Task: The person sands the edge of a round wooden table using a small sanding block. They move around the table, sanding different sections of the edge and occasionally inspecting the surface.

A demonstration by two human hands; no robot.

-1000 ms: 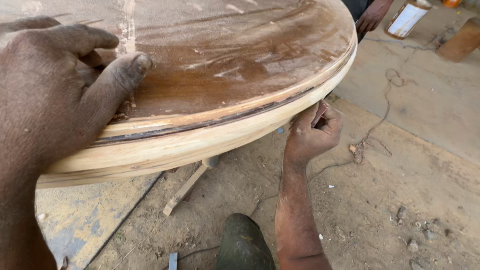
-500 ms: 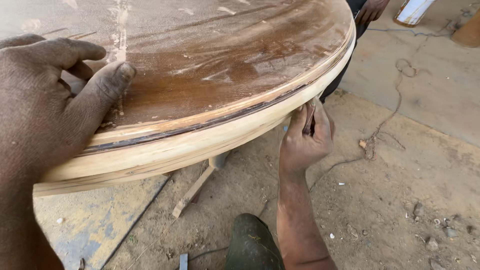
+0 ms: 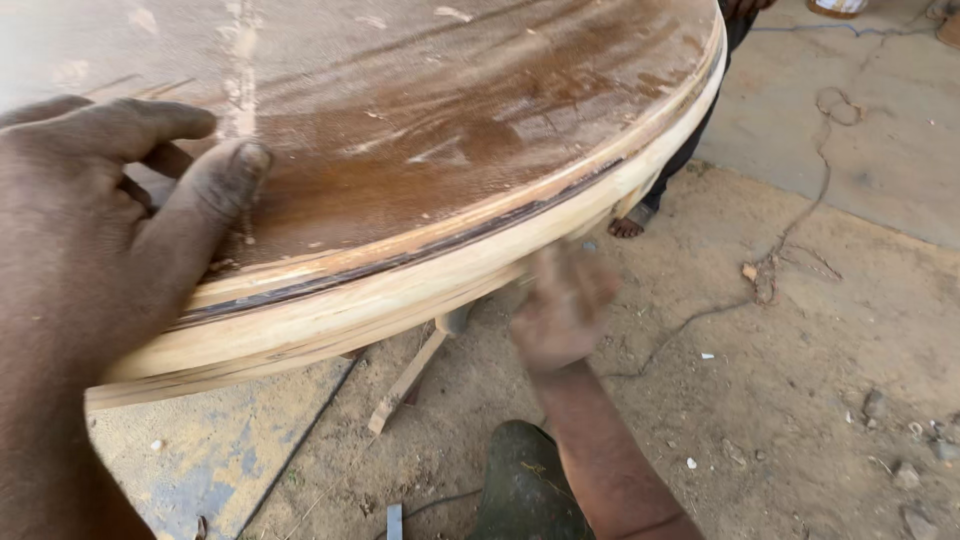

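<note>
Beside tabletop rim [image 3: 420, 275], right hand [image 3: 560, 305] blurred.

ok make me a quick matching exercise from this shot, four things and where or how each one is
Things:
1. left hand
2. right hand
3. cord
4. wood strip

Places or states:
A. lying on the ground under the tabletop edge
B. blurred, just below the pale rim
C. resting flat on the tabletop
D. trailing across the sandy ground at right

Pairs: 1-C, 2-B, 3-D, 4-A
</note>
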